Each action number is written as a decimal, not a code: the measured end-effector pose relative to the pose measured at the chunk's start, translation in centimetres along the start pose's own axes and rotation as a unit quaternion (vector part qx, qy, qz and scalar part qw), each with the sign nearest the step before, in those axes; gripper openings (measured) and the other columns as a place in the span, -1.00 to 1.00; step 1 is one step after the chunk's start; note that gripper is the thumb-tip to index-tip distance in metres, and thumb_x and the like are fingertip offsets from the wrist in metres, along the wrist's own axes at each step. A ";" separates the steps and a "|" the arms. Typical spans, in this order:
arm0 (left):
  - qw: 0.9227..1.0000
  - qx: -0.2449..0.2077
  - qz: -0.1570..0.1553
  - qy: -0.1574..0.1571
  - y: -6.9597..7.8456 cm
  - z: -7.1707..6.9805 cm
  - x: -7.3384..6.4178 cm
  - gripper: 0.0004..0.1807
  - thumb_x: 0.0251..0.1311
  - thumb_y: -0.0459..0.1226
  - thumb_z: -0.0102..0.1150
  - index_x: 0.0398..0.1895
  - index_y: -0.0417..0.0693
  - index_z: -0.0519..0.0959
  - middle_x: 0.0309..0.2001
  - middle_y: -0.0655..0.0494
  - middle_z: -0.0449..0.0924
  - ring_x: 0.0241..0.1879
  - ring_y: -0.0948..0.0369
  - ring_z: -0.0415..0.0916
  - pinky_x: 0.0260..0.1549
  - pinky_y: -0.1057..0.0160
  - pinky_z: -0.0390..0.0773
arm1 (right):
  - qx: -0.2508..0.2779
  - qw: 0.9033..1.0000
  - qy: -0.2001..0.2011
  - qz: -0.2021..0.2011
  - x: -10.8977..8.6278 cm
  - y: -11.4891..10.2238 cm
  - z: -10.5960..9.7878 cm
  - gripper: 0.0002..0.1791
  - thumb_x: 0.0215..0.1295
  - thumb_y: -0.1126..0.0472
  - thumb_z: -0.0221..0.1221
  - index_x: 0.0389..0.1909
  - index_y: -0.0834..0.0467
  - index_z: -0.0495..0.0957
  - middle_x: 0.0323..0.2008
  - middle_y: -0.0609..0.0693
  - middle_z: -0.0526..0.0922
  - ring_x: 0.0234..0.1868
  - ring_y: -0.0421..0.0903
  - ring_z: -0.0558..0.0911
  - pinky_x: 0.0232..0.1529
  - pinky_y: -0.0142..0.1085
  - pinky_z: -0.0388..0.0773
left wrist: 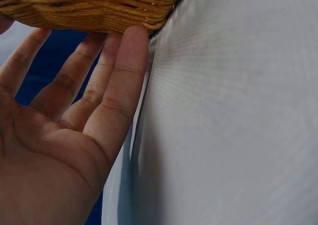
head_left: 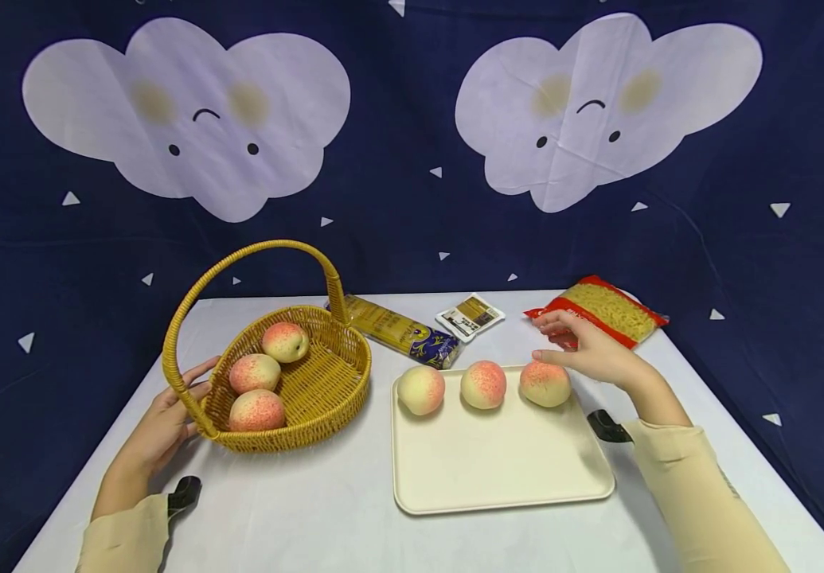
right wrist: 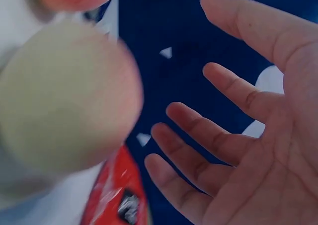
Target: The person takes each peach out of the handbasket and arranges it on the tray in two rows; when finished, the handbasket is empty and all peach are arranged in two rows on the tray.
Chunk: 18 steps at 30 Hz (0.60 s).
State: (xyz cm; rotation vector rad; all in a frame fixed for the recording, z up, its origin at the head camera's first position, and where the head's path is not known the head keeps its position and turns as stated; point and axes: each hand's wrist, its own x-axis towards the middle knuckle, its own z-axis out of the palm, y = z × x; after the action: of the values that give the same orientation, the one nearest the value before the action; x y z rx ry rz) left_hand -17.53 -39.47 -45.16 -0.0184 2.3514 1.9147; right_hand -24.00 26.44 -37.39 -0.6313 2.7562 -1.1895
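In the head view, a yellow wicker basket [head_left: 350, 398] with a tall handle holds three peaches, one of them at the basket's back [head_left: 286, 342]. My left hand [head_left: 166, 422] is at the basket's left side. The left wrist view shows its fingers [left wrist: 117, 86] nearly straight, touching the woven underside or lower wall. On a cream tray [head_left: 497, 469], three more peaches line the far edge: a left peach [head_left: 421, 390], a middle peach [head_left: 483, 385] and a right peach [head_left: 545, 385]. Above and behind the right peach, my right hand [head_left: 594, 350] hovers with spread fingers, apart from it and holding nothing.
A long pasta packet [head_left: 400, 328] lies behind the basket and tray. Beside it is a small white-edged packet [head_left: 470, 317]. A red bag of pasta [head_left: 608, 310] rests at the back right, close behind my right hand. A dark cloud-patterned cloth [head_left: 397, 239] hangs behind the table.
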 end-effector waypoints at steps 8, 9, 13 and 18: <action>1.000 -0.017 0.008 -0.003 0.0 -0.1 0.1 -0.37 0.69 -0.08 0.00 0.73 0.29 0.18 0.14 0.79 0.49 0.08 0.60 0.53 -0.10 0.34 0.68 | 0.016 1.000 0.001 -0.020 2.6 -5.0 0.2 -0.46 0.50 0.10 0.35 0.39 0.14 0.47 0.33 0.25 0.60 0.35 0.24 0.60 0.40 0.21 0.50; 1.000 -0.018 0.009 -0.003 0.0 -0.1 0.1 -0.37 0.69 -0.09 0.00 0.73 0.28 0.18 0.14 0.79 0.50 0.08 0.60 0.54 -0.10 0.34 0.68 | 0.021 0.999 -0.004 -0.025 3.0 -5.6 0.5 -0.47 0.50 0.11 0.35 0.39 0.15 0.47 0.33 0.24 0.60 0.34 0.24 0.61 0.39 0.20 0.51; 1.000 -0.019 0.009 -0.004 0.0 -0.1 0.1 -0.37 0.69 -0.09 0.00 0.73 0.29 0.19 0.14 0.79 0.50 0.08 0.60 0.53 -0.10 0.33 0.68 | 0.034 0.998 -0.024 -0.053 4.9 -7.6 1.8 -0.49 0.49 0.16 0.35 0.36 0.16 0.48 0.27 0.21 0.64 0.26 0.21 0.67 0.33 0.13 0.59; 1.000 -0.013 0.005 -0.005 0.0 -0.1 0.1 -0.36 0.69 -0.07 0.01 0.73 0.31 0.18 0.15 0.80 0.46 0.10 0.62 0.50 -0.08 0.34 0.68 | 0.038 0.994 -0.057 -0.081 7.0 -10.2 3.8 -0.48 0.47 0.17 0.37 0.37 0.13 0.48 0.25 0.20 0.68 0.19 0.13 0.74 0.29 0.07 0.64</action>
State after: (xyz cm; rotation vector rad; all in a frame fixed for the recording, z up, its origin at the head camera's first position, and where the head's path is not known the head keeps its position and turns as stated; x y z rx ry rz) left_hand -17.63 -39.53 -45.10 0.0003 2.3240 1.9454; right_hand -26.06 14.76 -32.12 -0.9002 2.5938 -1.2413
